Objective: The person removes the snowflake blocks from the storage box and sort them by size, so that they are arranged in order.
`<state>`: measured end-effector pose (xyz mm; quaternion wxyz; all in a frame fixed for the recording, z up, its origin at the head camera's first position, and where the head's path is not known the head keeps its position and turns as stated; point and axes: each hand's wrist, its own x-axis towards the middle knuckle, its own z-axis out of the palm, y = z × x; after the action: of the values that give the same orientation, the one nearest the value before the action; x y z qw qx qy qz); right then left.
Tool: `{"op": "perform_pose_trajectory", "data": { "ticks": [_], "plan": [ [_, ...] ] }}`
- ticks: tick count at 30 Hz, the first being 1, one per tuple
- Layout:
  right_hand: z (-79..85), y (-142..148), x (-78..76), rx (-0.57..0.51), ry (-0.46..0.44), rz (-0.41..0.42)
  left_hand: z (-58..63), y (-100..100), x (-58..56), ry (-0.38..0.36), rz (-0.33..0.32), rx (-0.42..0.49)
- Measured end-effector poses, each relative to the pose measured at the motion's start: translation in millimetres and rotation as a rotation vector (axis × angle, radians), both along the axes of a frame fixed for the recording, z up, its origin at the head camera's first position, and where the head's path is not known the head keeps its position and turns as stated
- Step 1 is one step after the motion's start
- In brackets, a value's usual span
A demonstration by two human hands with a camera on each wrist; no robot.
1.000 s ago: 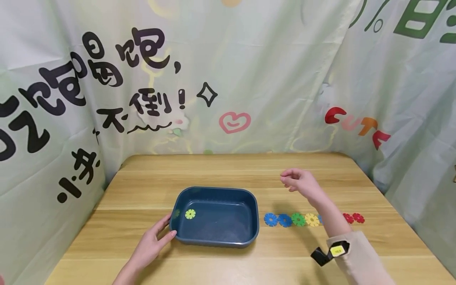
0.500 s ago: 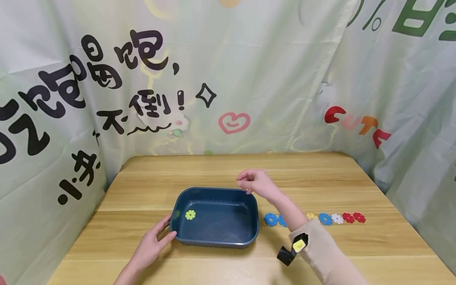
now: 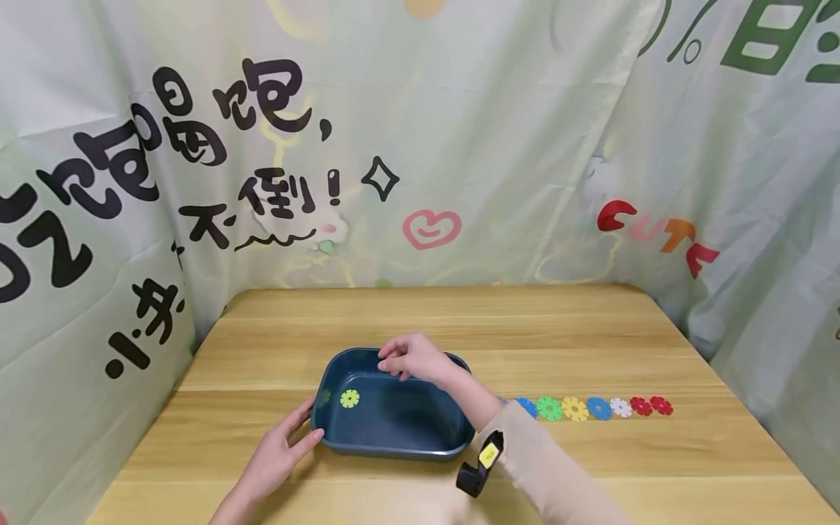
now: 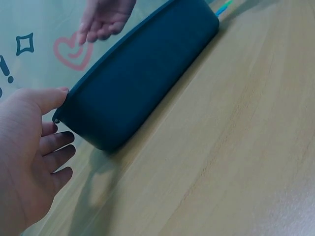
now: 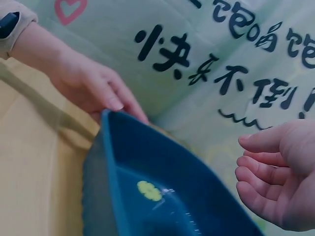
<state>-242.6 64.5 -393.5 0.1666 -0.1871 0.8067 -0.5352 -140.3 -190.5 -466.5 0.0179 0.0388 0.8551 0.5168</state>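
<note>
A dark blue rectangular tub (image 3: 407, 417) stands on the table, with a yellow-green flower-shaped plastic disc (image 3: 350, 398) lying inside near its left end. At the tub's left end my left hand (image 3: 274, 448) holds the wall, thumb at the rim and fingers on the side. My right hand (image 3: 416, 359) hovers over the tub's back part, loosely curled. In the right wrist view the right hand (image 5: 275, 172) shows nothing between thumb and fingers. The left hand (image 5: 93, 86) also appears there at the tub's corner.
Right of the tub lies a row of flower discs: blue (image 3: 527, 407), green (image 3: 549, 408), yellow (image 3: 574, 409), blue, white (image 3: 620, 407) and red (image 3: 641, 406). My right forearm partly covers its left end. A printed curtain (image 3: 499, 182) hangs behind the table.
My right hand has moved left, from above the table beyond the row of discs to over the tub. The left hand and the tub have stayed in place.
</note>
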Motion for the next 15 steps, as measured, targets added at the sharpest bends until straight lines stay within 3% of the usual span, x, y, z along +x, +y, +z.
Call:
{"op": "perform_pose_trajectory", "data": {
  "ticks": [15],
  "plan": [
    [-36.3,-42,-9.7,0.036,-0.072,-0.046,-0.1,1,1.0,-0.013,-0.001,0.006]
  ]
}}
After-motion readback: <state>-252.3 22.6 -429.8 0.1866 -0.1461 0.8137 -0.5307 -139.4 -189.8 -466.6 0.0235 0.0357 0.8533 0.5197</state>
